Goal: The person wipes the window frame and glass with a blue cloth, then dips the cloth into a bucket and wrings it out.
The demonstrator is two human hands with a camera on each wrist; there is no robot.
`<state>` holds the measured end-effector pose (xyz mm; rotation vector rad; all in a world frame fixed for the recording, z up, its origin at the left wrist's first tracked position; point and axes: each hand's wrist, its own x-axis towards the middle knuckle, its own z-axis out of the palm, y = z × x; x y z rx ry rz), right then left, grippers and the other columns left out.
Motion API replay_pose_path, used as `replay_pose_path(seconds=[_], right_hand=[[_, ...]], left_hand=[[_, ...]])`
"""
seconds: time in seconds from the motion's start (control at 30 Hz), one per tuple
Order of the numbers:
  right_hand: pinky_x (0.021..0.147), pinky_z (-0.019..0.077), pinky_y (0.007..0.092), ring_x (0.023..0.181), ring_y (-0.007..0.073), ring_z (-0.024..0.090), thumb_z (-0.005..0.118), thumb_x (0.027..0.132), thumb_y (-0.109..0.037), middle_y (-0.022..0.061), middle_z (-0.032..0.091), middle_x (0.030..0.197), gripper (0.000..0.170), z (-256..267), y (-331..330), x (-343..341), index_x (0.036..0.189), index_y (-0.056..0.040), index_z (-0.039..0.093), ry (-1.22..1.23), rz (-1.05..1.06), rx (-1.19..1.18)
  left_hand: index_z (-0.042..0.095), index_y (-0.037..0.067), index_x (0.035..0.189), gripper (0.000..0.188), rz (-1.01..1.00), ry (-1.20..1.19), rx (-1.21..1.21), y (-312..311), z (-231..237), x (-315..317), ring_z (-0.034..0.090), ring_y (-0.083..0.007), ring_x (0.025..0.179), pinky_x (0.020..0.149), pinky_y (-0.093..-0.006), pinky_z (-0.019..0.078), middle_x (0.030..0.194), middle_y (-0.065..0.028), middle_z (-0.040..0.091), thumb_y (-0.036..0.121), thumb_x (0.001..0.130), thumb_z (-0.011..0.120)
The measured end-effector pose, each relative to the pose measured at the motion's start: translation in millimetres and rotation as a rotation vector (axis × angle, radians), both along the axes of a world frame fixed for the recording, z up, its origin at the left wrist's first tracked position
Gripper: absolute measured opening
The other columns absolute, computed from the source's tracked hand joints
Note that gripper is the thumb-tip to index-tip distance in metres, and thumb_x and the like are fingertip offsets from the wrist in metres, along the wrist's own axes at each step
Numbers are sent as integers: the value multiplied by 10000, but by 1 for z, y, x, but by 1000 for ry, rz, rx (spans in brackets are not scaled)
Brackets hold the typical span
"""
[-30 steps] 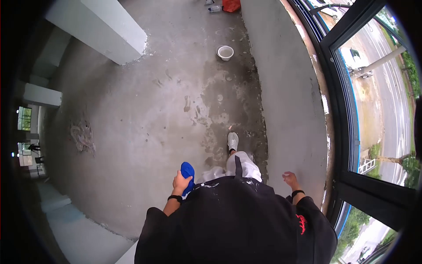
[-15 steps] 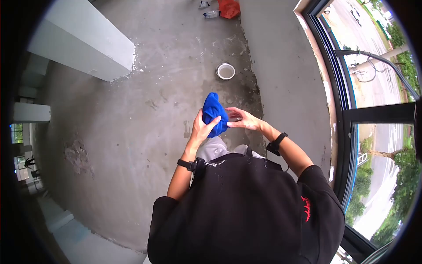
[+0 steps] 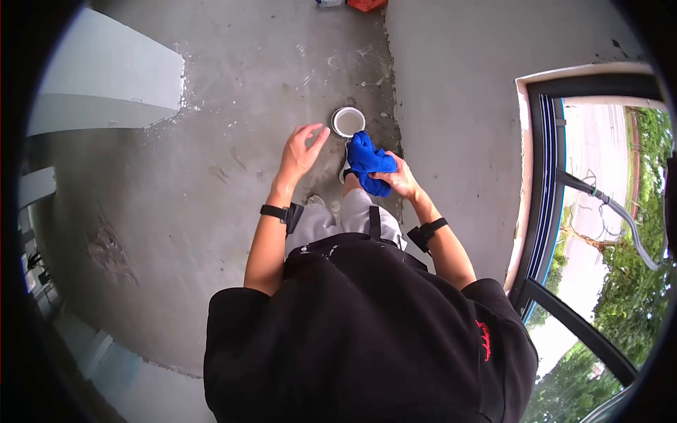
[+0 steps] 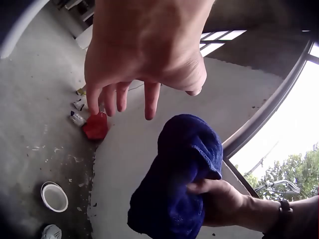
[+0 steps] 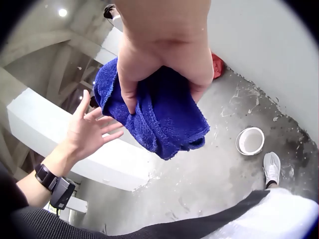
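A bunched blue towel (image 3: 370,163) hangs in my right hand (image 3: 402,178), whose thumb and fingers grip its folds. In the right wrist view the thumb and fingers of that hand press into the terry cloth (image 5: 164,119) from both sides. My left hand (image 3: 302,155) is apart from the towel, to its left, with fingers spread and nothing in them. The left wrist view shows its fingers stretched out above the crumpled towel (image 4: 177,174). Just beyond the towel, a white bucket (image 3: 348,123) stands on the floor.
The concrete floor (image 3: 211,233) has damp patches near the bucket. A low grey wall (image 3: 458,141) with a window frame (image 3: 543,176) runs along the right. At the left stands a pale pillar (image 3: 106,77). A red bag (image 4: 95,126) and plastic bottles lie farther off.
The blue towel came up from the left side in my left hand, met my right hand in front of me, and is now in my right hand alone. The left hand has let go.
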<state>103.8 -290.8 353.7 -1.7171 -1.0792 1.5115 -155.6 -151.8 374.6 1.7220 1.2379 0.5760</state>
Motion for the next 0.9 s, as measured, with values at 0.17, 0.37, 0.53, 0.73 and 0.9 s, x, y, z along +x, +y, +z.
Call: replay_pose_path(seconds=[0.17, 0.37, 0.53, 0.73, 0.9], right_hand=[[844, 508, 431, 930, 334, 659, 837, 638, -253, 123, 671, 962, 578, -99, 62, 75, 1123, -123, 553, -333, 105, -3], [864, 520, 463, 1067, 385, 637, 806, 701, -291, 127, 690, 1115, 560, -194, 139, 125, 1181, -153, 552, -590, 217, -208], [959, 507, 427, 1093, 365, 656, 788, 697, -323, 213, 689, 1154, 644, -336, 162, 139, 1259, -64, 609, -450, -205, -454], [912, 508, 446, 1056, 398, 662, 777, 689, -380, 247, 695, 1089, 650, -470, 129, 121, 1207, -16, 632, -433, -242, -616], [877, 524, 470, 1005, 432, 663, 749, 699, -416, 235, 703, 1052, 635, -532, 151, 108, 1203, -45, 641, -524, 55, -600]], left_hand=[[680, 49, 1174, 409, 31, 214, -139, 66, -97, 21, 716, -308, 911, 821, -395, 558, 1029, -180, 728, 383, 938, 669], [690, 44, 1134, 385, -40, 321, -420, 100, -223, 44, 716, -332, 927, 818, -402, 558, 1048, -195, 725, 376, 942, 658], [660, 64, 1178, 427, -115, 381, -605, 135, -421, 68, 687, -361, 1006, 877, -421, 538, 1095, -177, 718, 416, 938, 636], [397, -1, 1456, 769, -205, 548, -357, 141, -617, 107, 393, -427, 1380, 1129, -473, 351, 1509, -299, 368, 489, 913, 633], [476, 1, 1367, 652, -14, 164, -597, 145, -695, 130, 563, -403, 1203, 980, -448, 467, 1310, -276, 569, 287, 852, 757]])
